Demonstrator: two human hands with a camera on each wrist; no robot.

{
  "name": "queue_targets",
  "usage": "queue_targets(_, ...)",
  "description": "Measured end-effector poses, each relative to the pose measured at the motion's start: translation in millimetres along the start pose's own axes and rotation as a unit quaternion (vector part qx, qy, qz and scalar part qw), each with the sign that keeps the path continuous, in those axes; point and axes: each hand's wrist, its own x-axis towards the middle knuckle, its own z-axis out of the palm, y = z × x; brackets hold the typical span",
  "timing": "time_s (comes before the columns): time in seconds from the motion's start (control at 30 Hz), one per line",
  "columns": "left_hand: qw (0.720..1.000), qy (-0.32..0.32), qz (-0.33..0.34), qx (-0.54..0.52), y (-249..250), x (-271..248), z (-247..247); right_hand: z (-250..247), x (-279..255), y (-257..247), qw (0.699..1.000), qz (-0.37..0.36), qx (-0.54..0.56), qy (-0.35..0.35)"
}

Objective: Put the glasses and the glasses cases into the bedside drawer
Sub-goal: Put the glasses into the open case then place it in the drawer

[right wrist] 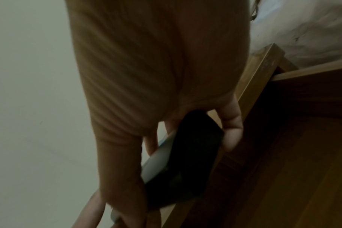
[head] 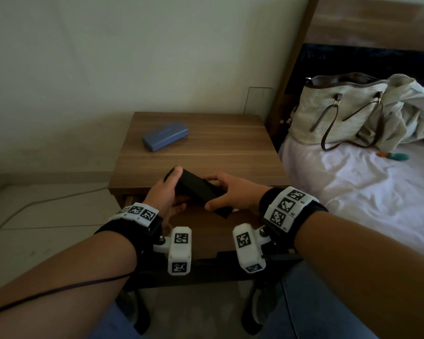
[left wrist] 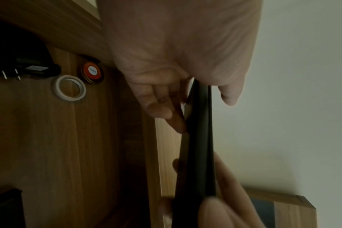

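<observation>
Grip, left hand (head: 165, 192): the far end of a black glasses case (head: 200, 192) is held, thumb on top, fingers curled beneath.
Grip, right hand (head: 233, 193): the near end of the same case is clasped, thumb along its side, fingers wrapped under; both hands are closed round it, neither one free.
Bed (head: 353, 182): a white sheet is seen at the right, soft and creased, with a woven beige handbag (head: 338, 111) and crumpled pale cloth on it.
Counter (head: 196, 148): the bedside unit's top is flat wood-grain laminate, smooth and square-edged.
Drawer (left wrist: 49, 138): it is seen pulled open under the hands; in the left wrist view its wooden floor carries a roll of white tape (left wrist: 70, 88), a round orange-topped tin (left wrist: 92, 71) and a black plug (left wrist: 29, 67).
Black glasses case: a long, flat-sided, matte box is held slantwise above the open drawer, not yet inside. Whether glasses are in it cannot be told.
Blue glasses case (head: 165, 136): a rounded, smooth oblong lies shut on the counter toward the back left, well apart from the hands.
Step in hand: the black case is judged about to be lowered in. It would best be kept level, carried over the drawer front, and set on bare wood beside the tape and tin, room being left for the blue one.
</observation>
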Motion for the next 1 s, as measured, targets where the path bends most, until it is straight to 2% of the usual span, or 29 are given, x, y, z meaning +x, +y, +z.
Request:
queue_targets(0.1,0.999,0.021,-0.030,0.022,0.6,2.3,-6.1,-3.2,-0.3,4.7,0.999,0.020,-0.017,-0.035)
queue_targets(0.27,0.996,0.005,-0.084,0.033,-11.0,6.9,-10.6,-3.6,1.4,11.4,0.997,0.057,-0.020,-0.047)
queue_targets(0.37,0.995,0.005,-0.095,0.041,-16.1,12.4,-12.0,-4.4,3.5,16.1,0.996,0.077,-0.028,-0.036)
queue_targets(0.53,0.992,-0.013,-0.107,0.069,-15.9,20.0,-13.1,-5.7,7.9,26.3,0.991,0.127,-0.027,0.025)
queue_targets(0.67,0.991,-0.024,-0.115,0.071,-18.2,28.2,-12.5,-6.7,15.6,40.7,0.983,0.163,0.068,0.050)
queue_targets(0.77,0.989,-0.019,-0.125,0.073,-21.1,31.3,-6.3,-8.2,24.5,50.5,0.964,0.200,0.168,0.049)
queue_targets(0.9,0.986,-0.012,-0.146,0.079,-24.0,42.3,2.0,-15.2,34.5,60.2,0.952,0.218,0.209,0.036)
queue_targets(1.0,0.974,-0.029,-0.183,0.127,-22.8,53.3,8.4,-19.3,42.5,67.6,0.940,0.230,0.249,0.035)
